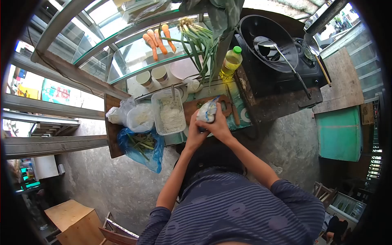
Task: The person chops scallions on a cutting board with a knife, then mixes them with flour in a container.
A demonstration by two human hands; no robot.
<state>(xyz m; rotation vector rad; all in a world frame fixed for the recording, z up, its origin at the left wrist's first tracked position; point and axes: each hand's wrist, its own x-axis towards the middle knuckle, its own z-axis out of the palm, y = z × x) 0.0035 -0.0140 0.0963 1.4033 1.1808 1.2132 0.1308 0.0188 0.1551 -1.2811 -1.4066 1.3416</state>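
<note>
Both of my hands are wrapped around a small white plastic packet (207, 112) with blue and yellow print. My left hand (199, 132) closes on its lower left side, and my right hand (220, 127) grips it from the right. Its contents cannot be made out. Beneath it lies a wooden cutting board (190, 109), partly hidden, with a few green bits on it. A knife (232, 106) rests to the right of the board. On the left stands a white plastic tub (154, 102) of pale flour-like powder (170, 117) with a spoon handle sticking up.
Left of the tub are a white plastic bag (141, 117) and a blue bag (156, 160) with green trimmings. Carrots (151, 43) and spring onions (204, 45) lie on the glass shelf. An oil bottle (231, 63) stands near a black wok (251, 32) on the stove.
</note>
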